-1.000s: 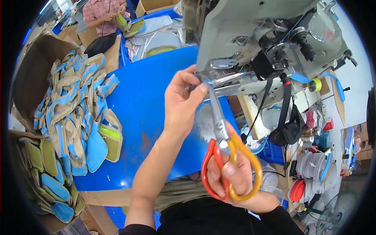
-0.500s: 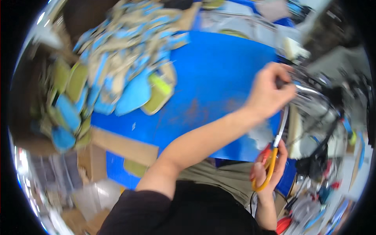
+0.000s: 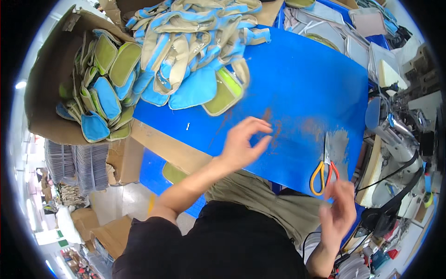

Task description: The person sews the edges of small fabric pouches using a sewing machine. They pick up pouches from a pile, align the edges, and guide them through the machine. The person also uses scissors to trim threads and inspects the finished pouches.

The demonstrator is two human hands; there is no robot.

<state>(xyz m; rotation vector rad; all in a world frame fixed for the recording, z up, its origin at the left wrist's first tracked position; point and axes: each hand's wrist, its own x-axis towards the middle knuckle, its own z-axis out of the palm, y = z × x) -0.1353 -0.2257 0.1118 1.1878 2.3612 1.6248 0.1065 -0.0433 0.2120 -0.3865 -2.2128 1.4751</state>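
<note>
Orange-and-red-handled scissors (image 3: pixel 326 158) lie on the blue tabletop (image 3: pixel 306 74), blades pointing away from me. My right hand (image 3: pixel 337 214) is just below their handles, fingers loosely curled but apart, holding nothing. My left hand (image 3: pixel 244 142) hovers over the tabletop left of the scissors, empty, with thumb and bent fingers apart. Beyond it lies a heaped pile of beige-and-blue fabric strips (image 3: pixel 186 46) with blue and olive flat pieces hanging at its near side.
A brown carton (image 3: pixel 46 83) at the left holds olive and blue fabric pieces (image 3: pixel 104 100). A metal sewing machine (image 3: pixel 395 139) with black cables stands along the right. A blue crate of pale pieces (image 3: pixel 320 23) is at the back. Stacked grey sheets (image 3: pixel 83 169) sit lower left.
The scissors, earlier held in my right hand, now rest on the table. My left hand has left the machine and moved left and toward me. The view has swung leftward.
</note>
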